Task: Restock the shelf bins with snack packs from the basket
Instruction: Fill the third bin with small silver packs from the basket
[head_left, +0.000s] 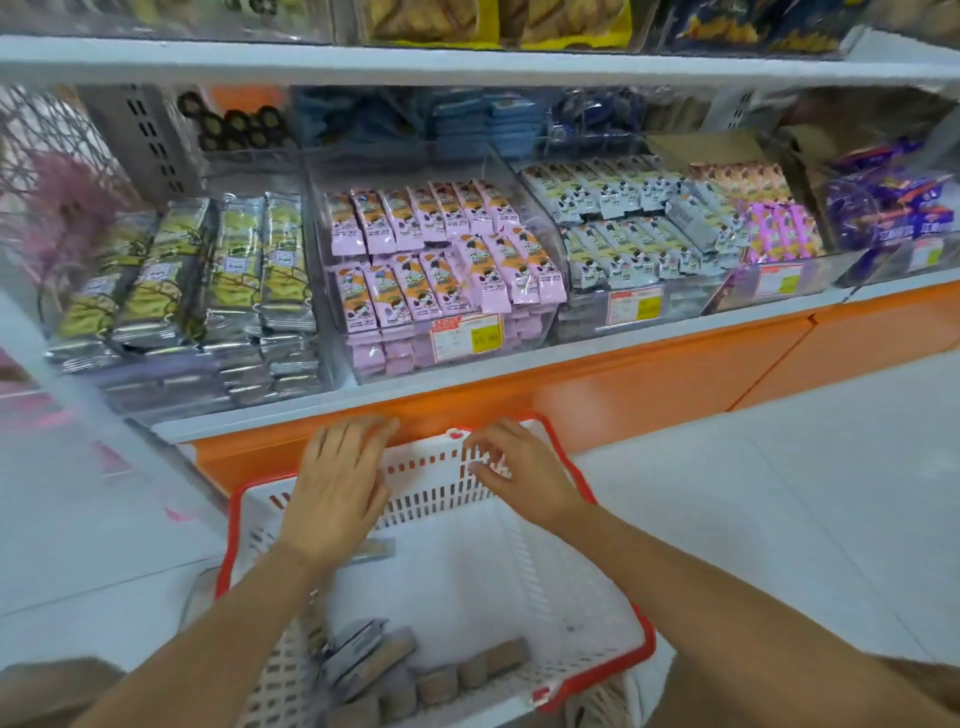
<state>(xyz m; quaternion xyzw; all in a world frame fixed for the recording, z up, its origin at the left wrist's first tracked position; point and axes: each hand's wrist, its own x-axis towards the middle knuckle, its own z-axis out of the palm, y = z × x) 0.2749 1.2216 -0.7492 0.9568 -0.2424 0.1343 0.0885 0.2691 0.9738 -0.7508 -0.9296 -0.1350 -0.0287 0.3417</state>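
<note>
Between picks: left hand (337, 493) and right hand (519, 473) hover over the basket (649, 649) far wall, each grip slack and empty (snack packs (374, 660) lie at its near end), so next is probably a reach back for one.

Brimful bins (535, 332) (basket (441, 493) far end free)

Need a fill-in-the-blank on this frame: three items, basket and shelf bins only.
1. The white basket has a ___ rim.
2. The snack packs between the yellow-and-silver packs and the cow-print packs are ___.
3. The loose packs lying in the basket are ___.

Missing words: red; pink; brown.
</note>
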